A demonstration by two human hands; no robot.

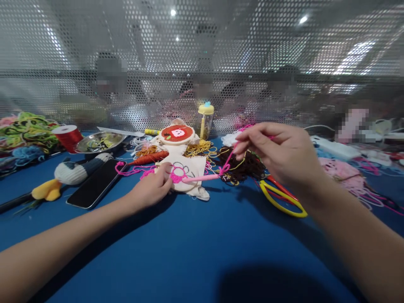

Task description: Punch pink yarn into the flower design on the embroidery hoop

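While brown yarn (255,166) lies just beyond, right fingers (250,135) pinch pink yarn (224,170) and left fingers (164,171) hold cloth (199,165).

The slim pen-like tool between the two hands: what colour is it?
The pen-like tool is light pink; it shows best in the head view.

Between the forearms the near worktop (158,261) lay open. A pink tool (203,178) and pink strand (229,158) crossed the gap from left hand (156,184) to right hand (279,153); a phone (96,185) blocked the left, brown yarn (252,167) and a bottle (206,120) the way beyond.
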